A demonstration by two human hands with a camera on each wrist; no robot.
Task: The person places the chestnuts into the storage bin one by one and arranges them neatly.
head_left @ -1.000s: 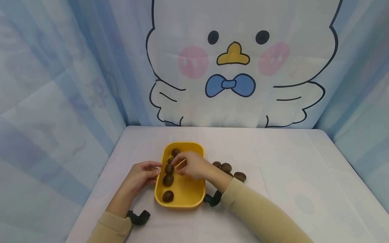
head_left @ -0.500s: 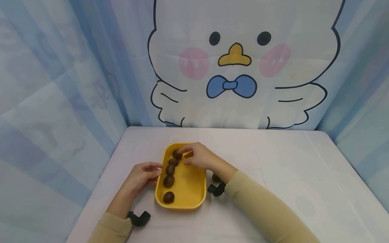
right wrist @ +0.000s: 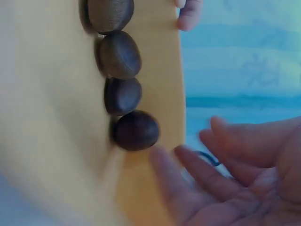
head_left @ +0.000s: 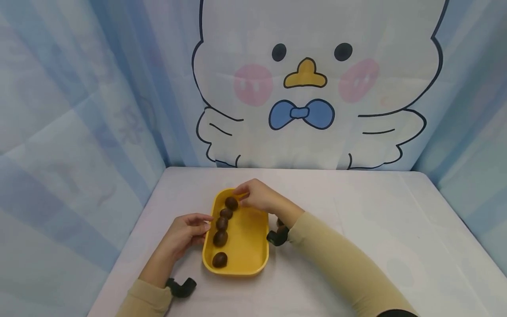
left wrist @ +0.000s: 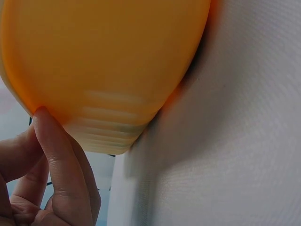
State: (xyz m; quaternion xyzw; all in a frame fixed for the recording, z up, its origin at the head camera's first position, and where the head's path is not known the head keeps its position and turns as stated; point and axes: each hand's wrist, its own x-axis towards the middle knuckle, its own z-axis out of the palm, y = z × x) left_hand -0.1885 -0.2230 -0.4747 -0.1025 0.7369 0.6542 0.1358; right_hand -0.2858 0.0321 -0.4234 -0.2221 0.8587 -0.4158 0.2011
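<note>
A yellow tray (head_left: 247,246) lies on the table with several brown chestnuts (head_left: 220,238) in a row along its left side. One chestnut (head_left: 219,259) sits apart at the near end of that row. My left hand (head_left: 186,231) pinches the tray's left rim; the left wrist view shows a fingertip (left wrist: 43,117) against the outer wall. Over the tray's far right corner is my right hand (head_left: 259,195), its fingers loosely bent and holding nothing. In the right wrist view its blurred fingertips are close to the end chestnut (right wrist: 137,130).
More chestnuts (head_left: 281,224) lie right of the tray, mostly hidden by the right forearm. Dark curved pieces (head_left: 182,287) stick out at both wrists. A curtain with a cartoon bird (head_left: 303,141) hangs behind the white table (head_left: 368,220).
My right hand has moved from the middle of the row to the far end, then off to the right of the end chestnut. The left hand stays at the rim.
</note>
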